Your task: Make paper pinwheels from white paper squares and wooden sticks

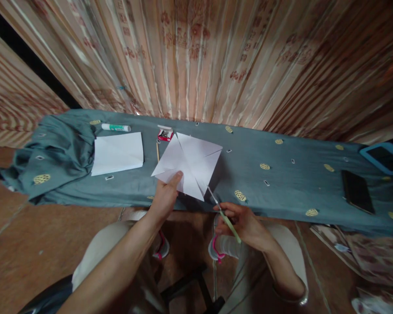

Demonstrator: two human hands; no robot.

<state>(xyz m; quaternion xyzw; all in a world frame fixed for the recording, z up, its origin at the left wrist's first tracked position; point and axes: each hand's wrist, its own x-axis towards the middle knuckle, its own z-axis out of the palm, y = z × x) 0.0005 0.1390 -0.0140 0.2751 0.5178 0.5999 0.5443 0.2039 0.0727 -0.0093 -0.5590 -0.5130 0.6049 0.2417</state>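
Left hand (pixel 166 195) pinches white sheet (pixel 198 157) over teal cloth (pixel 301 183); right hand (pixel 245 223) holds scissors (pixel 229 226) by near corner; red box (pixel 165 135), pencil (pixel 157 151) just beside sheet (paper stack (pixel 118 152), glue stick (pixel 115 127) farther left)

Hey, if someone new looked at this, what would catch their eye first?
Probably the bright white sheet of paper near the centre, slit at its corners and held by the left hand. Next, what look like green-handled scissors in the right hand, pointing at its near corner. Then the small open red box left of its far corner.
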